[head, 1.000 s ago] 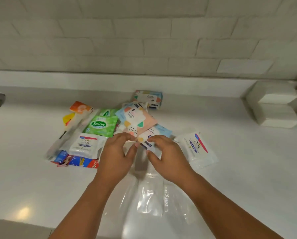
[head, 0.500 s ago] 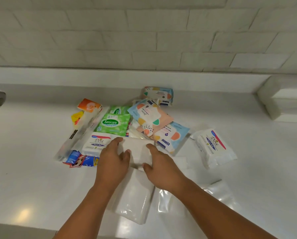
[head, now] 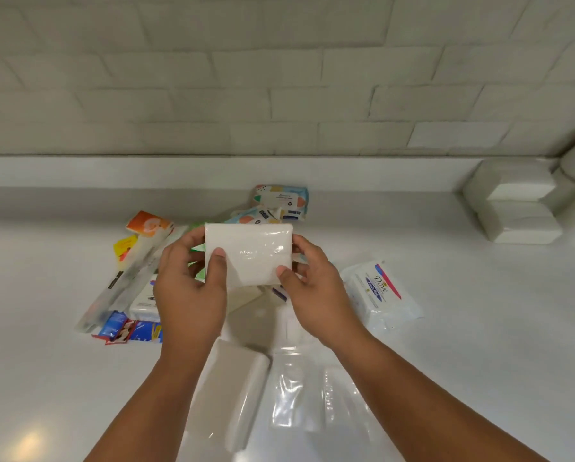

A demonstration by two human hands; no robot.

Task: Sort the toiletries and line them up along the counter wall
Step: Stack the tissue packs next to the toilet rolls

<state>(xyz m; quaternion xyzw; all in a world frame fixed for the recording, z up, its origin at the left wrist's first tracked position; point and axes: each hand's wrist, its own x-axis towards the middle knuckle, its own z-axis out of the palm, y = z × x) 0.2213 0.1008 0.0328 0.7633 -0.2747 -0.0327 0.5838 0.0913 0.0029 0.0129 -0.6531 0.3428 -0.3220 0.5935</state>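
Currently gripping white tissue pack (head: pixel 249 253) by its sides with left hand (head: pixel 189 295) and right hand (head: pixel 316 295). Held clear of tabletop (head: pixel 479 328).

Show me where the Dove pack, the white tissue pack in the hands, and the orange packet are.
Dove pack (head: pixel 381 290): head view, on its printed label.
white tissue pack (head: pixel 249 255): head view, middle of its front face.
orange packet (head: pixel 147 222): head view, middle of its orange face.

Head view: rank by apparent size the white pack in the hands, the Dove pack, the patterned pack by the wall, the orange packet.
1-2. white pack and Dove pack: alike; the held one is nearer the camera, so unranked.
3. patterned pack.
4. orange packet, slightly smaller.
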